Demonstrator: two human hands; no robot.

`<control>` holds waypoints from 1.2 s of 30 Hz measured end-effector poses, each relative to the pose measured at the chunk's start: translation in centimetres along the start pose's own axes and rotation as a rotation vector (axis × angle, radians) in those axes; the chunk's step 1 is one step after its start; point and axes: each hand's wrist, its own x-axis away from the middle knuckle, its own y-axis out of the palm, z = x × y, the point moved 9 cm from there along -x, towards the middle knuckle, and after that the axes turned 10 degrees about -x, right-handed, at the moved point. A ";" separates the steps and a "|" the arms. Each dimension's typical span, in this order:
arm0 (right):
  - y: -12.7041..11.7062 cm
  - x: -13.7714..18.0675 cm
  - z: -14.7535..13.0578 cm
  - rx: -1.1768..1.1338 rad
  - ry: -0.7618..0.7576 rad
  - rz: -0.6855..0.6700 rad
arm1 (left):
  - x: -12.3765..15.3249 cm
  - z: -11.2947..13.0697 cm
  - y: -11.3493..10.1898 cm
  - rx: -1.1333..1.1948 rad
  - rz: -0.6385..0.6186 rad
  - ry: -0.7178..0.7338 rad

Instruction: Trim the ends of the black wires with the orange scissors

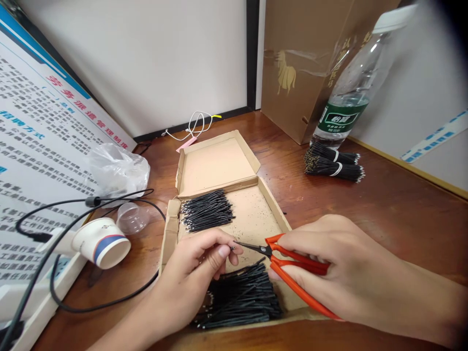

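Red-handled scissors (300,265) are gripped in my right hand (351,273), their blades pointing left at the fingertips of my left hand (204,263). Those fingers are pinched round a thin black wire (232,248), of which only a small end shows. Both hands are over an open cardboard box (252,204). A pile of short black wires (208,210) with silvery ends lies in its far left part. Under and beside my left hand, a second pile of black wires (244,297) fills the near part, partly hidden by that hand.
At right, two banded wire bundles (334,165) lie before a water bottle (341,107) and a brown bag (296,63). On the left are a paper cup (102,243), a clear plastic cup (132,218), a plastic bag (119,168) and a looping black cable (109,310).
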 end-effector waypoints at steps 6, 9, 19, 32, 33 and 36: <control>0.0 0.0 -0.3 -0.036 0.003 -0.033 | 0.0 -0.1 0.0 -0.006 -0.003 -0.006; 0.0 0.1 -0.3 -0.003 -0.017 -0.004 | 0.0 -0.1 0.0 -0.002 -0.004 -0.009; -0.1 -0.1 -0.4 -0.026 0.002 -0.023 | 0.0 -0.2 0.0 0.001 -0.008 -0.019; -0.2 0.0 -0.2 -0.008 -0.005 -0.010 | 0.0 -0.1 0.0 -0.032 -0.007 -0.004; -0.2 0.0 -0.2 -0.014 0.000 -0.015 | 0.0 -0.1 0.0 -0.033 -0.009 -0.004; 0.0 -0.1 -0.3 -0.030 0.020 -0.043 | 0.1 -0.2 0.0 -0.036 -0.013 -0.010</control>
